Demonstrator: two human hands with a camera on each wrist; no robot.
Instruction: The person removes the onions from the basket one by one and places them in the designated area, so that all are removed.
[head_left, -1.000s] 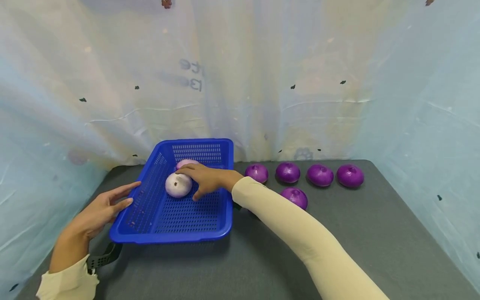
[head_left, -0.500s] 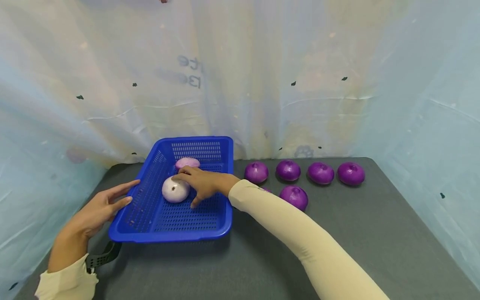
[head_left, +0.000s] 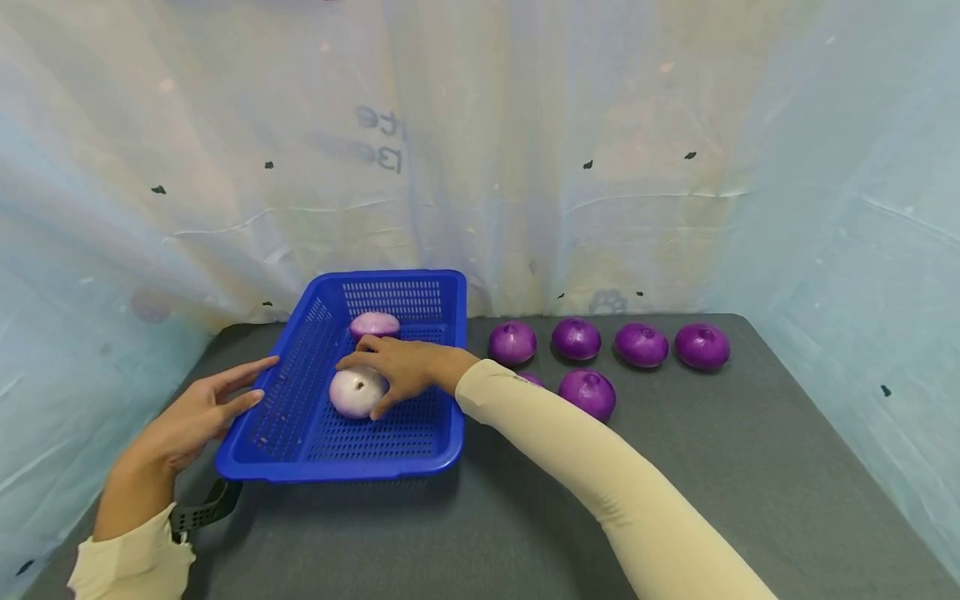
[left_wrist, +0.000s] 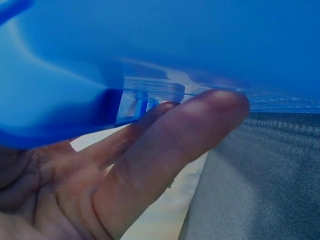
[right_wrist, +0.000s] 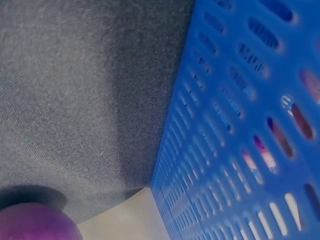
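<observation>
My right hand (head_left: 401,365) reaches over the right rim of a blue slotted basket (head_left: 352,471) and grips a pale, whitish-pink onion (head_left: 356,393), thumb at its near right and fingers over its top. Farther back in the basket lies another pinkish onion (head_left: 375,323). At the basket's left side, my left hand (head_left: 198,417) touches the rim with fairly straight fingers. The left wrist view shows its thumb (left_wrist: 170,145) extended along the basket's wall. Only the basket's slotted outside (right_wrist: 215,130) fills the right wrist view, with the right hand hidden behind it.
Several purple onions stand right of the basket on the dark grey table (head_left: 750,483); one onion (head_left: 587,395) is nearer than the back row's rightmost onion (head_left: 702,347). My right sleeve (head_left: 570,442) partly covers another. A pale curtain (head_left: 525,167) hangs behind.
The pale onion has shifted slightly left, then toward the basket's near side, and my right fingers and thumb have closed round it. The left hand has stayed at the rim.
</observation>
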